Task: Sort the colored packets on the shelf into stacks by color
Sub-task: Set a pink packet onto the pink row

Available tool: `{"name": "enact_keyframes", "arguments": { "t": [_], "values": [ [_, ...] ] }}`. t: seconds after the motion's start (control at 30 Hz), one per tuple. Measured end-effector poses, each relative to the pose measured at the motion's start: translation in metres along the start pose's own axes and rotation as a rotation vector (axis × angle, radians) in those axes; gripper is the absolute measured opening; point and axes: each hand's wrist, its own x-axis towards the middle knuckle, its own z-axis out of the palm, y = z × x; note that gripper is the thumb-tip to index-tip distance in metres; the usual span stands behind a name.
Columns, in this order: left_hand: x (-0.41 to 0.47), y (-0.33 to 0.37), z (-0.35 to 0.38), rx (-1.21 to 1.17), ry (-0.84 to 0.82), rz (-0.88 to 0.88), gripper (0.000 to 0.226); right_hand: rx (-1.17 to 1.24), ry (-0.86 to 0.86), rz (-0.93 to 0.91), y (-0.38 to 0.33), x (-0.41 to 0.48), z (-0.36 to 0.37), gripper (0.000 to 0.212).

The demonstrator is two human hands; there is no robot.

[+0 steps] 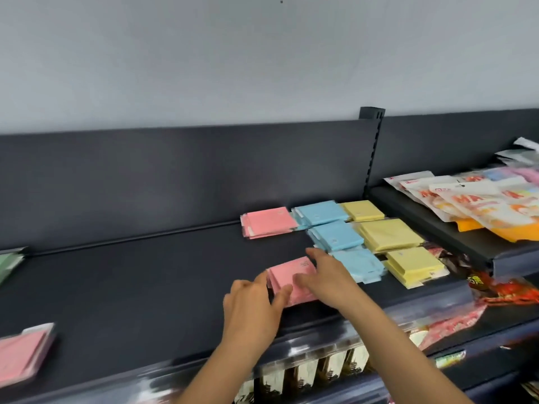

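Head view: pink stack (291, 277) mid-shelf (145, 287), flanked by left hand (252, 304) touching at 9 o'clock, right hand (325, 275) resting at 3 o'clock, fingers fairly straight. Blue stacks (335, 236) toward 2 o'clock.

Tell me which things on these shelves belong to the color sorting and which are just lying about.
Job: front pink packets, back pink stack, left pink stack, blue stacks, yellow stacks, green packet.
Lying about: snack bags, crayfish-print packets.
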Motion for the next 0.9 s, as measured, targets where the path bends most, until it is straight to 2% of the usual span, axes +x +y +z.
{"name": "enact_keyframes", "arguments": {
  "t": [0.1, 0.23, 0.37, 0.43, 0.5, 0.53, 0.6, 0.7, 0.77, 0.9],
  "values": [
    [0.005, 0.010, 0.005, -0.182, 0.049, -0.083, 0.041, 0.140, -0.027, 0.007, -0.001, 0.005, 0.002, 0.072],
    [0.016, 0.010, -0.006, -0.359, 0.048, -0.219, 0.046, 0.442, -0.059, 0.053, 0.002, 0.012, 0.013, 0.080],
    [0.022, -0.001, -0.014, -0.619, -0.021, -0.375, 0.072, 0.610, -0.127, 0.067, 0.000, 0.018, 0.023, 0.084],
    [0.023, -0.006, -0.016, -0.688, 0.010, -0.391, 0.057, 0.620, -0.159, 0.019, -0.006, 0.018, 0.029, 0.080],
    [0.022, -0.005, -0.022, -0.669, 0.065, -0.335, 0.046, 0.623, -0.158, -0.070, -0.016, 0.015, 0.034, 0.076],
    [0.023, -0.005, -0.025, -0.648, 0.096, -0.293, 0.050, 0.639, -0.149, -0.115, -0.021, 0.014, 0.037, 0.076],
    [0.022, -0.007, -0.030, -0.593, 0.138, -0.218, 0.073, 0.674, -0.099, -0.207, -0.030, 0.012, 0.040, 0.074],
    [0.018, -0.013, -0.036, -0.503, 0.200, -0.124, 0.082, 0.724, -0.011, -0.296, -0.035, 0.010, 0.049, 0.079],
    [0.016, -0.021, -0.036, -0.486, 0.212, -0.106, 0.078, 0.669, -0.042, -0.294, -0.038, 0.009, 0.059, 0.079],
    [0.013, -0.040, -0.031, -0.485, 0.151, -0.183, 0.058, 0.541, -0.138, -0.243, -0.043, 0.007, 0.070, 0.066]
  ]
}}
